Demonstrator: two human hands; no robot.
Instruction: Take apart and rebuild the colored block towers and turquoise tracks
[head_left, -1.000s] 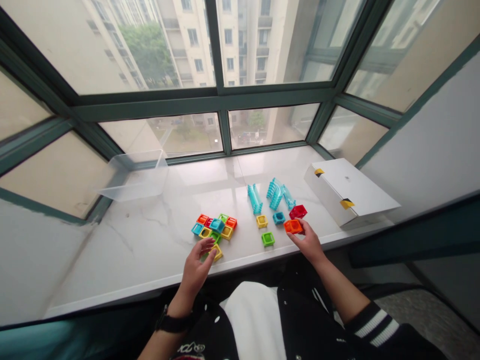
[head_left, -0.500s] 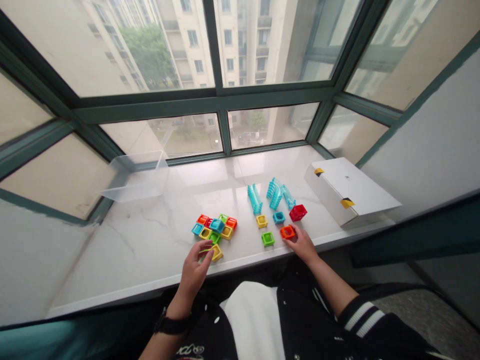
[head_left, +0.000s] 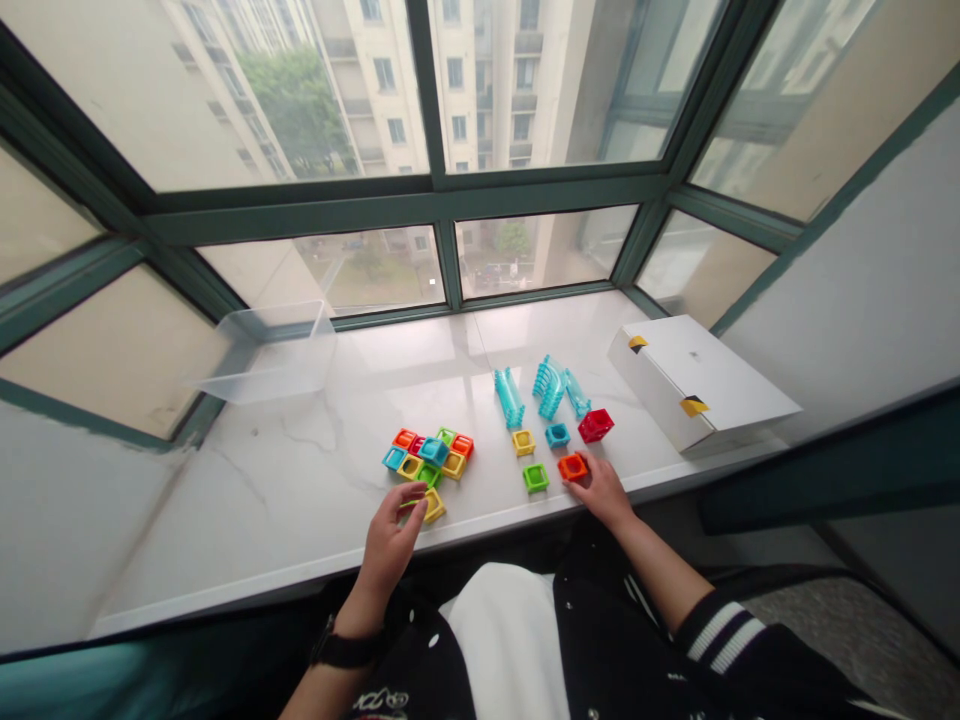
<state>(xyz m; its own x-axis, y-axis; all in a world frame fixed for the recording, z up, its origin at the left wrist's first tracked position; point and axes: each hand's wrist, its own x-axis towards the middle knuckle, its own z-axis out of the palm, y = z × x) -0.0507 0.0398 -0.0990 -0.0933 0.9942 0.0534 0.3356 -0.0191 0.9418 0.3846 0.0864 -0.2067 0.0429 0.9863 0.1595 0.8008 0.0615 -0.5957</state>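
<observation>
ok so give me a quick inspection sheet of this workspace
surface: white marble sill, glossy, grey veins
job's things: cluster of coloured blocks; yellow block just in front of it; orange block, green block, blue block and red block loose to the right; ribbed turquoise pieces behind them
clutter: clear tub back left; white box at right
grips: left hand fingertips at the yellow block, right hand fingertips on the orange block; how firm either grip is cannot be told
cables: nothing seen
surroundings: bay window onto apartment buildings; black watch on the left wrist
</observation>
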